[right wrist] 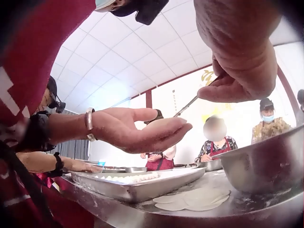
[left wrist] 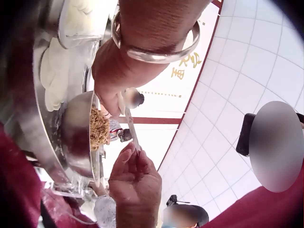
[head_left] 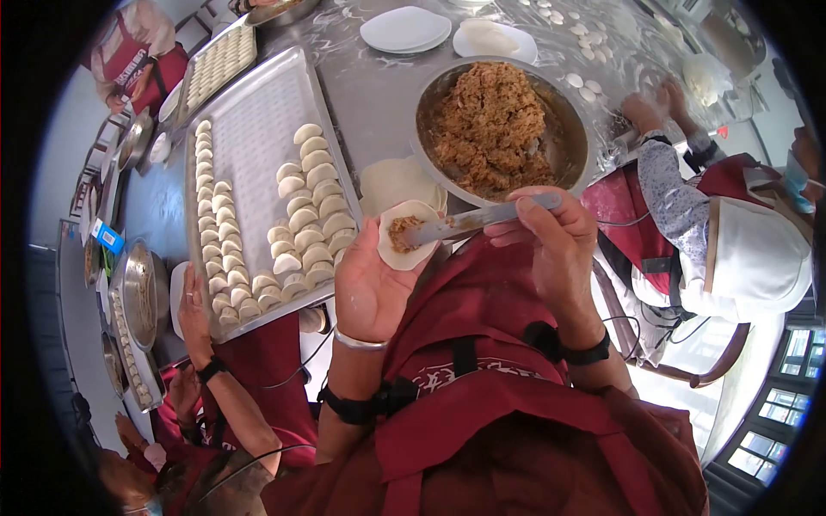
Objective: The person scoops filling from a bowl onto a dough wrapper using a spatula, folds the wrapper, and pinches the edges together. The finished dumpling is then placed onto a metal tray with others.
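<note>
My left hand [head_left: 370, 297] is palm up, carrying a round dumpling wrapper [head_left: 387, 248] on its fingers, with the thumb along the edge. A small dab of brown filling [head_left: 401, 234] lies on the wrapper. In my right hand [head_left: 555, 245] I grip a narrow, flat spatula [head_left: 471, 218], its tip at the filling. Just beyond is a steel bowl [head_left: 419, 116] heaped with minced filling [head_left: 495, 120]. Flat wrappers [head_left: 391, 182] lie stacked beside it, partly behind the wrapper I carry. The right wrist view shows the left palm [right wrist: 135, 130] from the side, wrapper hidden.
Left of me, a large metal tray [head_left: 249, 103] bears rows of folded dumplings [head_left: 323, 189]. Another person's hand [head_left: 194, 318] is at its near edge. White plates [head_left: 404, 30] and small dough pieces [head_left: 589, 39] lie farther back. A person in a white cap [head_left: 757, 258] works at right.
</note>
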{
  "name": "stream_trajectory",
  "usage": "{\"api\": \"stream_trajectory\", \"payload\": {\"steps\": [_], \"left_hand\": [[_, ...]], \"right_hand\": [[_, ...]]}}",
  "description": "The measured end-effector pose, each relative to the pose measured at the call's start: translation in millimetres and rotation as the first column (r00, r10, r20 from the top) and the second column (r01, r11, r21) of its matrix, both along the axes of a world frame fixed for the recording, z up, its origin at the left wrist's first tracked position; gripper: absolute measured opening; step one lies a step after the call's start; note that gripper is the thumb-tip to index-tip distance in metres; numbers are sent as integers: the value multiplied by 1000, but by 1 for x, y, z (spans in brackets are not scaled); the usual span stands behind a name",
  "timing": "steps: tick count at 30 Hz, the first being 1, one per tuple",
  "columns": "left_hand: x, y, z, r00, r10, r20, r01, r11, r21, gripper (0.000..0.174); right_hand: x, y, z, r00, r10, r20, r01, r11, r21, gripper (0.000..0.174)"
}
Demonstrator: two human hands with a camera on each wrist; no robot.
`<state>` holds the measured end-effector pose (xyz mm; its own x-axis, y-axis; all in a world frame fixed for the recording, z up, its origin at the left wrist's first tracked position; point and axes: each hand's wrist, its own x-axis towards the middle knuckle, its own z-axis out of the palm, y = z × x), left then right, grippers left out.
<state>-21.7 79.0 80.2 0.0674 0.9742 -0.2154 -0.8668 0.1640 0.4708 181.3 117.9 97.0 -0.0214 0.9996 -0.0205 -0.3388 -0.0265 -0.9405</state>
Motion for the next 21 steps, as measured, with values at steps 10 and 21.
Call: {"api": "stream_trajectory", "payload": {"steps": [10,21], "left_hand": [[9,-19,-14,997,-59,47,57,997,49,46],[11,-19,-7,996,-67,65,63,995,73,50]], "right_hand": [[10,-25,-19,995,-36,-98,36,999,2,16],[30,33,-54,492,-369,788,-156,853,497,15]]}}
